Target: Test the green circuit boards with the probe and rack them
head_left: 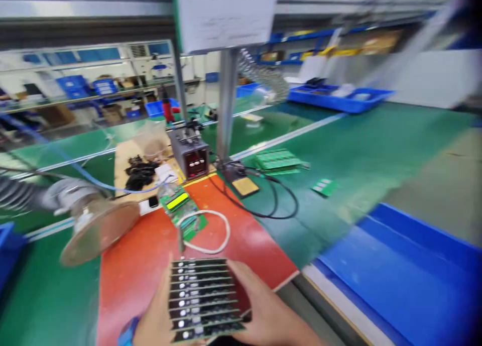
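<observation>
Between my two hands is a stack of circuit boards [205,301], several boards lying parallel with white round parts along one side. My left hand [156,306] grips the stack's left side, and a blue band shows at that wrist. On the right side my right hand [259,306] is closed around it, fingertips partly hidden. Just beyond the stack, on the red mat [131,265], lies a green circuit board [194,228] with a lit yellow-green display [176,201]. A white cable [228,230] loops over that board's end.
A soldering station [190,157] and a yellow sponge stand [245,186] sit behind the mat. Green panels [278,160] lie to the right. A blue tray [406,275] is at the near right. At left hangs a fume extractor hood [100,230]. A metal post [226,105] rises mid-bench.
</observation>
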